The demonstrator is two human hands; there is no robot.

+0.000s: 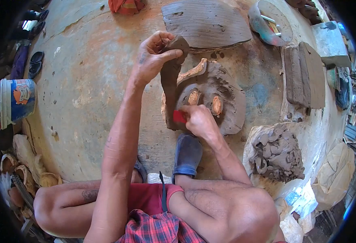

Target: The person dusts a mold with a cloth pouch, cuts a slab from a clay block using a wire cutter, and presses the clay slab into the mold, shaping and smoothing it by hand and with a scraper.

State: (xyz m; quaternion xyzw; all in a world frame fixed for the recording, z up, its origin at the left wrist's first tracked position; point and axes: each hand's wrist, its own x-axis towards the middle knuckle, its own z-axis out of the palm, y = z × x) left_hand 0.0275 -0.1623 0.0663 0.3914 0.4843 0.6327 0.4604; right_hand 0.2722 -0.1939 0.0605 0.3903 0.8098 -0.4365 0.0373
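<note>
My left hand (pixel 158 54) is closed on the upper end of a long strip of dark grey clay (pixel 169 81), holding it raised. The strip hangs down along the left side of a clay-lined mould (pixel 232 107) with an orange-brown rim. Two oval orange-brown lumps (pixel 217 105) show through the clay inside it. My right hand (pixel 200 121) is closed on a small red scraper (pixel 179 116), which is against the lower part of the strip. My right fingers partly hide the scraper.
Beyond the mould lies a wide clay slab (pixel 206 22), with a round basin (pixel 283 30) of tools to its right. Stacked clay slabs (pixel 301 77) and a heap of clay scraps (pixel 277 154) are on the right. A blue-and-white bucket (pixel 19 101) stands at left.
</note>
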